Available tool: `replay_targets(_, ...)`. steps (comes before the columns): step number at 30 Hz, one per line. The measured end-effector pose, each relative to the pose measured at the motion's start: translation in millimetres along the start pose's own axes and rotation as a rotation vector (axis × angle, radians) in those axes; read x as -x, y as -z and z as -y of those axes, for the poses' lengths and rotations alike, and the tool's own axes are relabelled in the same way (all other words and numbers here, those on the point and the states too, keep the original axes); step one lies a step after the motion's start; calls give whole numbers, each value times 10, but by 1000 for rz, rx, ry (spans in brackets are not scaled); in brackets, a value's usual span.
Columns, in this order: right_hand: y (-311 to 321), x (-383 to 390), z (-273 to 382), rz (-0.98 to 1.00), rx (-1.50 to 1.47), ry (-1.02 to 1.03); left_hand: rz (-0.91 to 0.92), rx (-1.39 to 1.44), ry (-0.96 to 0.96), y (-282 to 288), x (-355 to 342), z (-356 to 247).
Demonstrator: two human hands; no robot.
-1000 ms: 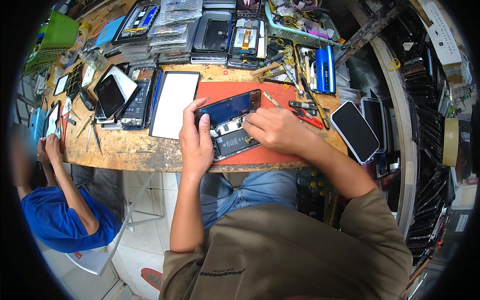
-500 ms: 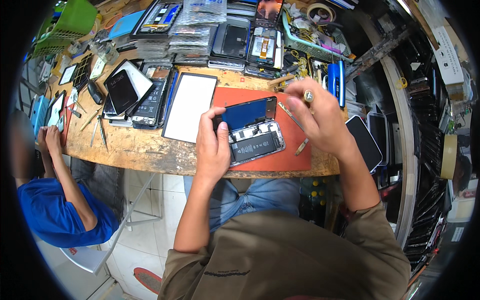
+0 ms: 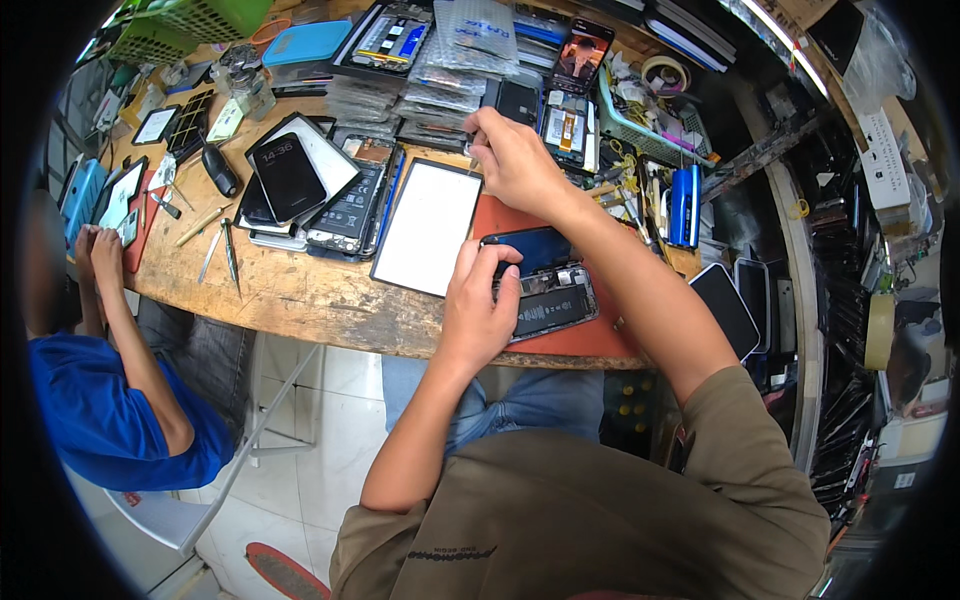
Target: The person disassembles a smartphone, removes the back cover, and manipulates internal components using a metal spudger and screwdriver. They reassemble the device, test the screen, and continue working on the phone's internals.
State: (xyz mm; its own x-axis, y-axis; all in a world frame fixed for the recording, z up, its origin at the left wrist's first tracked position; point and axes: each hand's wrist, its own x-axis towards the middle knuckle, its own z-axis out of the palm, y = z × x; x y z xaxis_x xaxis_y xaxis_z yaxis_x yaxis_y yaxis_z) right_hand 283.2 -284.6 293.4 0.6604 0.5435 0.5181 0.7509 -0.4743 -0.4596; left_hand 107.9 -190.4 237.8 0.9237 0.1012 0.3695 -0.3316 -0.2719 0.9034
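Note:
My left hand (image 3: 480,305) grips the left end of an opened phone, its thumb and fingers at the raised screen. The phone's body (image 3: 552,312) shows a black battery and bare inner parts; its dark screen (image 3: 535,247) stands tilted up along the far side. Both are on an orange-red mat (image 3: 590,345). My right hand (image 3: 515,160) is closed in a pinch on a thin screwdriver, mostly hidden by the fingers. Its slim shaft points down at the far right corner of a white panel with a dark border (image 3: 428,225).
Left of the panel lie stacked phones and tablets (image 3: 290,180), tweezers (image 3: 231,255) and a wooden-handled tool (image 3: 200,226). Bubble-wrapped parts (image 3: 470,50) and a basket of scraps (image 3: 660,110) fill the back. A co-worker in a blue shirt (image 3: 120,410) sits at the left.
My right hand has moved left and away from me, from beside the phone to over the white panel's far corner, with the screwdriver. My left hand keeps its hold. The view has shifted.

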Motion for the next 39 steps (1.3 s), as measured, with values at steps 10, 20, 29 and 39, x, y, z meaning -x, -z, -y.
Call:
replay_targets(10,149,153,169,11,-93,-152,20,4,7,-10,13,26)
replay_targets(20,755,1029,600,-142,-382,-309,-16,-82,41,-19,5,-28)
replay_targets(29,727,1311,509,-110,-476,-375,-24,-129,77,-39,2,-65)
replay_targets(39,720,1332,506,-127,-509,-340,-26,-144,93,-48,10,-66)
